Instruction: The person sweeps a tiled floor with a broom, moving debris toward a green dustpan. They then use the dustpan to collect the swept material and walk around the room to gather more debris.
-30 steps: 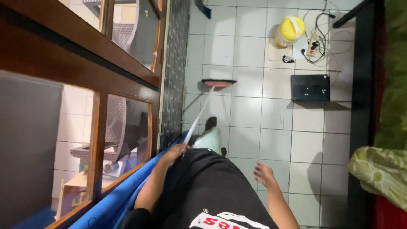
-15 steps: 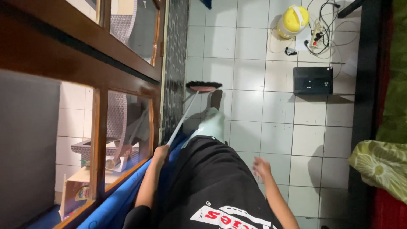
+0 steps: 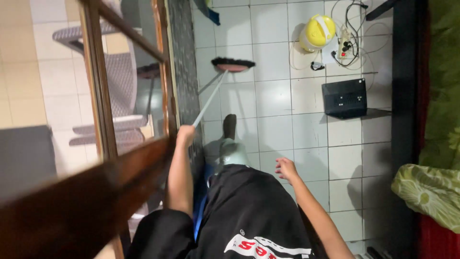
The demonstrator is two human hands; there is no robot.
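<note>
My left hand [image 3: 185, 135] has risen since a moment ago and stays clenched around the pale handle of the broom [image 3: 211, 98], whose dark bristle head now sits farther out on the white tiled floor [image 3: 278, 139], close to the wooden window frame [image 3: 165, 86]. My right hand [image 3: 286, 169] hangs released, fingers spread, gripping nothing. Ahead lie one yellow round appliance [image 3: 317, 31], one power strip [image 3: 343, 48] tangled with cables, and one black box [image 3: 345, 98] near the broom's path. One floral cushion [image 3: 426, 194] sits at my right.
</note>
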